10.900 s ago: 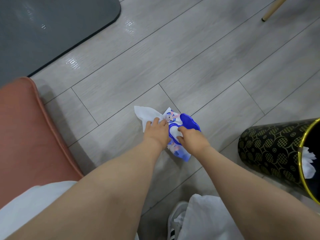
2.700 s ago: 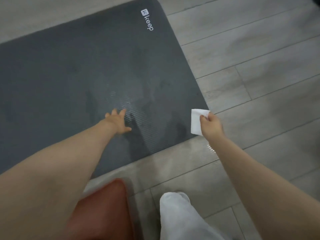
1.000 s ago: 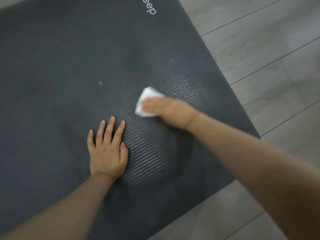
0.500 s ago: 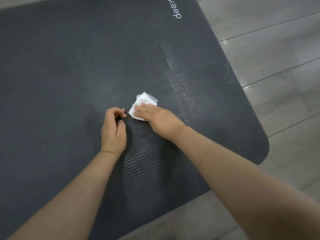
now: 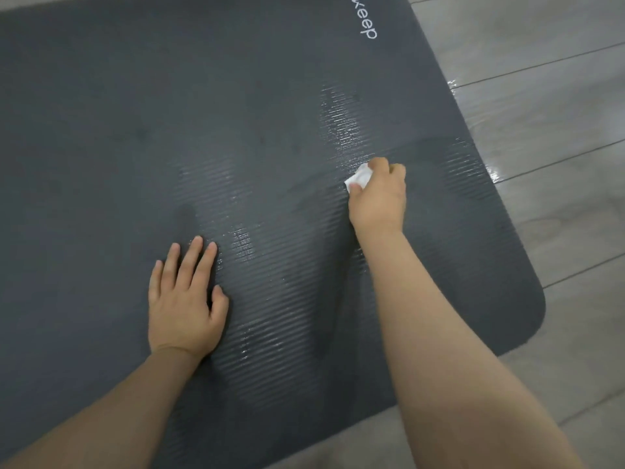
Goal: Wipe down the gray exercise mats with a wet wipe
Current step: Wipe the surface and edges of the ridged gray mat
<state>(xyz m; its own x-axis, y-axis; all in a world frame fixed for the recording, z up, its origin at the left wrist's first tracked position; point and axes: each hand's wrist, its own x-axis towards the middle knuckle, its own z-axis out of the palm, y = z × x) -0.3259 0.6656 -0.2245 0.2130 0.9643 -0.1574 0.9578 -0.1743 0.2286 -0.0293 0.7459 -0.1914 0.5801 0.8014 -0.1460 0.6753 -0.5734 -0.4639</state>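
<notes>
A dark gray ribbed exercise mat (image 5: pixel 101 130) with a white "keep" logo fills most of the view. My right hand (image 5: pixel 378 198) presses a crumpled white wet wipe (image 5: pixel 359 177) onto the mat, right of centre; most of the wipe is hidden under my fingers. My left hand (image 5: pixel 186 299) lies flat on the mat, palm down, fingers slightly spread, holding nothing. Shiny wet streaks mark the mat between and beyond my hands.
Gray wood-look floor planks (image 5: pixel 558 147) border the mat on the right and along the bottom. The mat's rounded near-right corner (image 5: pixel 531 319) lies close to my right forearm.
My right hand has swept the wipe to the right, away from my left hand. My left hand has uncurled and now lies flat on the mat.
</notes>
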